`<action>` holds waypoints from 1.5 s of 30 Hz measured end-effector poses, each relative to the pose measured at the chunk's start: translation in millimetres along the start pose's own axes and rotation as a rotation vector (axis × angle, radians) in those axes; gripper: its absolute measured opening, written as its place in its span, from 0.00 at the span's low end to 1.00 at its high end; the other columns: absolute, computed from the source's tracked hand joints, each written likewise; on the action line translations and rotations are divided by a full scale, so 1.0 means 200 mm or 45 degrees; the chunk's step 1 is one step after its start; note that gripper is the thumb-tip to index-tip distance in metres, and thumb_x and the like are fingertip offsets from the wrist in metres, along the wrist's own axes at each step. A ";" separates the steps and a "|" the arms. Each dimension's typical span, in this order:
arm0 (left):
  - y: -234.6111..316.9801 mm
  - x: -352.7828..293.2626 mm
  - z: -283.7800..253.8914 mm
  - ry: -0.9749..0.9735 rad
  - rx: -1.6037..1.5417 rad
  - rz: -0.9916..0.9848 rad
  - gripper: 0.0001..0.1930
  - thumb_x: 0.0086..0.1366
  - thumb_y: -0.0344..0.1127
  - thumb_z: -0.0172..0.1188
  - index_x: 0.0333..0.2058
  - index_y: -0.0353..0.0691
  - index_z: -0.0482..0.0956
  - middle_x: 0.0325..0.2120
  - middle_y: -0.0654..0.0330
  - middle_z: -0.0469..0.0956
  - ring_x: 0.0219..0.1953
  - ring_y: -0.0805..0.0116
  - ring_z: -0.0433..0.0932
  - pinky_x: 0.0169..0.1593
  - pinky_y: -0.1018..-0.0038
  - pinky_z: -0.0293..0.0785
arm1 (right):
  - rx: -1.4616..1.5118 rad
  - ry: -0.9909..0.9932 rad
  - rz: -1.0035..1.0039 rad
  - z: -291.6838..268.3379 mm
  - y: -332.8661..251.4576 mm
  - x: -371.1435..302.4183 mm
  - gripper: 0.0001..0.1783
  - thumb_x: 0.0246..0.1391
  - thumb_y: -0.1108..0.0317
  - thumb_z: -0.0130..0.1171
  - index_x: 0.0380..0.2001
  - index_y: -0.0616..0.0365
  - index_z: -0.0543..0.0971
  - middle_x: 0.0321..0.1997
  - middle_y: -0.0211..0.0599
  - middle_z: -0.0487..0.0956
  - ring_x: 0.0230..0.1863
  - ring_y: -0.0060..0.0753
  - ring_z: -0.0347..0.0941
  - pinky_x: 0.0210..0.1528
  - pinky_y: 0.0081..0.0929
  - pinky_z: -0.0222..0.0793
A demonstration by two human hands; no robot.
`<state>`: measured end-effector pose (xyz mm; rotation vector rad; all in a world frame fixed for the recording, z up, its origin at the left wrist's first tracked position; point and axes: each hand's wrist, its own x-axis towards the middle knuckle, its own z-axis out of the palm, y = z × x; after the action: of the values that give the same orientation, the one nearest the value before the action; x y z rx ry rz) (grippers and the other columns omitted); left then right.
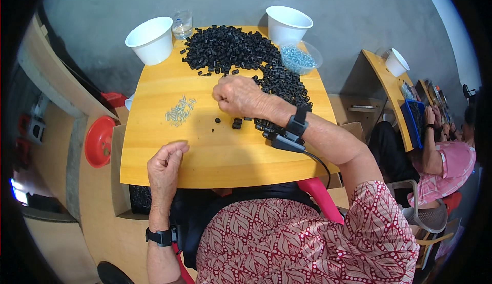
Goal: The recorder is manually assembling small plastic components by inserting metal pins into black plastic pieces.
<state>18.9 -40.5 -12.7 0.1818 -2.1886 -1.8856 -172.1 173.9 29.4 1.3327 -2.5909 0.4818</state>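
Observation:
My right hand (pixel 240 95) is over the middle of the yellow table (pixel 205 156), its fingers curled in. Whatever they may hold is hidden. Just beyond it spreads a large heap of small black plastic parts (pixel 225 48), running down the table's right side. A few loose black parts (pixel 237 123) lie nearer to me, below that hand. At the front left edge, my left hand (pixel 166 167) has thumb and fingertips pressed together; anything between them is too small to make out. Ahead of it lies a small pile of silvery screws (pixel 179 112).
White tubs (pixel 149 40) (pixel 288 24) stand at both back corners, with a glass of clear liquid (pixel 182 25) by the left one. A clear bowl of screws (pixel 299 58) sits back right. A red basin (pixel 100 141) is left, on the floor. Another person (pixel 446 163) works at a table to the right.

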 end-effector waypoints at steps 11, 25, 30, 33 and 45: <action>-0.04 0.01 0.00 -0.030 -0.095 0.017 0.09 0.69 0.26 0.57 0.45 0.30 0.81 0.37 0.58 0.84 0.43 0.73 0.81 0.49 0.79 0.75 | 0.250 0.117 0.272 -0.31 0.26 -0.10 0.15 0.61 0.63 0.56 0.44 0.62 0.83 0.41 0.45 0.84 0.41 0.44 0.80 0.47 0.37 0.76; -0.02 0.00 0.01 -0.001 0.012 0.005 0.10 0.69 0.26 0.56 0.45 0.30 0.81 0.38 0.56 0.84 0.43 0.72 0.82 0.50 0.78 0.74 | -0.325 -0.240 0.007 -0.24 0.21 -0.58 0.38 0.65 0.39 0.46 0.61 0.63 0.70 0.68 0.51 0.68 0.72 0.54 0.57 0.68 0.49 0.57; -0.04 0.01 0.01 0.001 -0.015 0.011 0.09 0.69 0.25 0.55 0.44 0.30 0.81 0.38 0.56 0.84 0.44 0.72 0.82 0.50 0.78 0.74 | -0.278 -0.094 -0.006 -0.26 0.24 -0.47 0.32 0.65 0.43 0.48 0.55 0.64 0.74 0.60 0.51 0.73 0.65 0.53 0.65 0.63 0.47 0.63; -0.03 0.01 0.00 -0.005 0.027 0.013 0.09 0.69 0.26 0.56 0.44 0.30 0.82 0.39 0.56 0.84 0.44 0.71 0.82 0.50 0.78 0.74 | -0.212 -0.022 -0.034 -0.24 0.18 -0.34 0.27 0.64 0.48 0.50 0.49 0.63 0.74 0.52 0.50 0.75 0.59 0.49 0.70 0.57 0.47 0.66; -0.04 0.00 0.00 0.014 -0.042 0.017 0.09 0.69 0.27 0.57 0.44 0.30 0.82 0.38 0.56 0.84 0.43 0.72 0.81 0.50 0.76 0.74 | -0.227 -0.226 0.044 -0.02 0.08 -0.28 0.39 0.64 0.40 0.49 0.59 0.68 0.67 0.65 0.56 0.68 0.69 0.53 0.62 0.68 0.43 0.59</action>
<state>18.6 -42.2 -20.8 0.1703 -2.1452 -1.9073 -153.7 226.1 12.5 1.3269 -2.7260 0.1378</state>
